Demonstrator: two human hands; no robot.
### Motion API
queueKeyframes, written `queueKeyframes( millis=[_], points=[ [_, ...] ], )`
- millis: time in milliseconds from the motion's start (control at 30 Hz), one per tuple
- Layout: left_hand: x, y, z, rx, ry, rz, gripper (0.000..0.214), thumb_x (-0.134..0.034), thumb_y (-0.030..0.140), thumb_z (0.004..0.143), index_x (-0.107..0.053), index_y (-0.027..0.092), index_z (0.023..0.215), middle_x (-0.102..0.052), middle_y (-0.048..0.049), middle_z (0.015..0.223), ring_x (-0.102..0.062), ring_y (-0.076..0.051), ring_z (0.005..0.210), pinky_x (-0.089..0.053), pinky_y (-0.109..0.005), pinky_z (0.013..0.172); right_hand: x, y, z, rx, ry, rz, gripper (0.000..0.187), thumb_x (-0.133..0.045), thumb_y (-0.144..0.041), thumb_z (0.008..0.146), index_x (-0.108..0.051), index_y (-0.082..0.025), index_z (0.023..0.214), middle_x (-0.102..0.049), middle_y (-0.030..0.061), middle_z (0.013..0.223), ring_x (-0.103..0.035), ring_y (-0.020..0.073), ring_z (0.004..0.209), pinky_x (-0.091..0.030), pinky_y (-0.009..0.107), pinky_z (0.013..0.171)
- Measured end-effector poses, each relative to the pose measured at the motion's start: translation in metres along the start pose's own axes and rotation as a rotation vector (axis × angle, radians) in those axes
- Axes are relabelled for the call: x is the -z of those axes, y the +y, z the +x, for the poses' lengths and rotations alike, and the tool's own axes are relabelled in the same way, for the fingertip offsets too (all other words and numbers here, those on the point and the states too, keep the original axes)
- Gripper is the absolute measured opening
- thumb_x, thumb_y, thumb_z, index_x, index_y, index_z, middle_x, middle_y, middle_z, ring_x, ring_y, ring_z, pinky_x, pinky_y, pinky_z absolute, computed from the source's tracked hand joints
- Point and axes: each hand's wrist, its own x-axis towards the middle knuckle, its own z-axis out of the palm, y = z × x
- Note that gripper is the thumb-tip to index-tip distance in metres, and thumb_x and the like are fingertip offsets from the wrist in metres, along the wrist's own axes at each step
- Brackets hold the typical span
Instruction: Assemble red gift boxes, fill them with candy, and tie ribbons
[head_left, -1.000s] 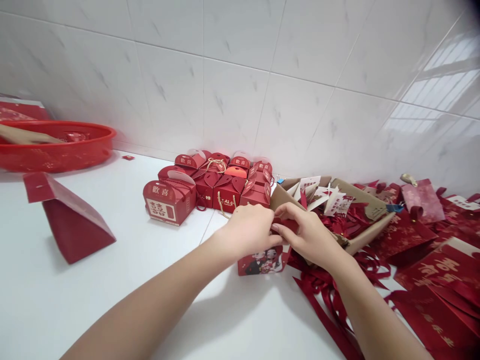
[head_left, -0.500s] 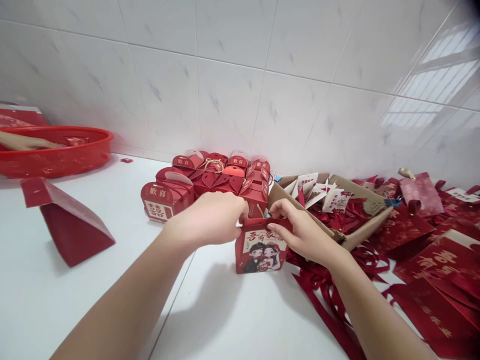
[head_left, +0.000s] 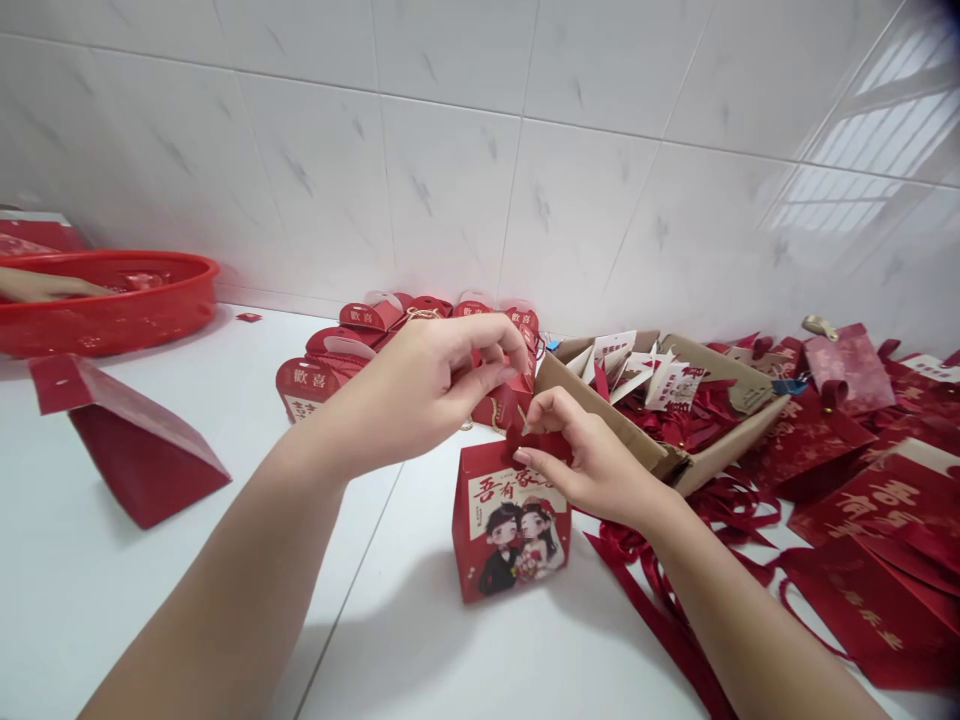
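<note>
A red gift box (head_left: 517, 530) with a cartoon bride and groom on its front stands slightly turned on the white table. At its top edge, my right hand (head_left: 589, 455) has thumb and index finger around a short piece of dark red ribbon and the box's top. Above the box's left side hovers my left hand (head_left: 420, 390), fingers curled and thumb and fingertips pinched together. Whatever lies between those fingertips is too small to make out. Behind my left hand sit several finished-looking red boxes (head_left: 311, 375), partly hidden by it.
At right, an open cardboard box (head_left: 600, 410) holds tags and red ribbons. Loose dark red ribbons (head_left: 660, 600) and red bags (head_left: 877, 610) lie beside it. A folded red box (head_left: 142, 450) stands at left, near a red basin (head_left: 172, 310) with another person's hand (head_left: 52, 285).
My left hand has lifted up off the box's top. The gift box has shifted slightly left and nearer, and turned a little. My right hand stays at its top.
</note>
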Motion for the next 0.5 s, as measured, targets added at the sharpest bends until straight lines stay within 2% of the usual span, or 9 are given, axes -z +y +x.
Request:
queueKeyframes(
  millis=[67, 200, 367, 500],
  points=[
    [0.002, 0.0, 0.0, 0.011, -0.009, 0.028, 0.019, -0.046, 0.011, 0.087, -0.062, 0.022, 0.087, -0.066, 0.0017, 0.08, -0.061, -0.012, 0.07, -0.045, -0.022, 0.06, 0.001, 0.001, 0.0, 0.015, 0.041, 0.027, 0.021, -0.059, -0.023, 0.085, -0.041, -0.024, 0.094, -0.05, -0.0019, 0.086, -0.052, 0.0121, 0.074, -0.043, 0.026, 0.064],
    [0.008, 0.0, 0.0, 0.053, 0.061, 0.105, 0.019, -0.051, 0.008, 0.082, -0.066, 0.02, 0.08, -0.067, -0.0003, 0.079, -0.058, -0.013, 0.073, -0.045, -0.022, 0.059, 0.008, 0.0, -0.002, 0.061, 0.099, 0.029, 0.02, -0.059, -0.023, 0.085, -0.041, -0.024, 0.093, -0.048, -0.0016, 0.087, -0.05, 0.0119, 0.077, -0.045, 0.025, 0.068],
    [0.012, 0.004, -0.005, 0.098, -0.096, 0.051, 0.024, -0.046, 0.011, 0.083, -0.068, 0.021, 0.084, -0.068, 0.0004, 0.081, -0.061, -0.012, 0.072, -0.048, -0.022, 0.059, 0.02, -0.008, -0.006, 0.088, 0.107, -0.048, 0.018, -0.058, -0.02, 0.086, -0.043, -0.023, 0.095, -0.049, -0.0011, 0.089, -0.052, 0.0115, 0.08, -0.045, 0.024, 0.07],
    [0.015, 0.012, -0.01, 0.01, -0.136, 0.092, 0.029, -0.047, 0.01, 0.08, -0.069, 0.023, 0.094, -0.069, 0.0011, 0.093, -0.063, -0.013, 0.081, -0.05, -0.022, 0.066, 0.025, -0.011, -0.006, 0.107, 0.124, -0.011, 0.018, -0.058, -0.019, 0.087, -0.043, -0.023, 0.095, -0.05, -0.0012, 0.088, -0.054, 0.0111, 0.079, -0.047, 0.024, 0.07]
  ],
)
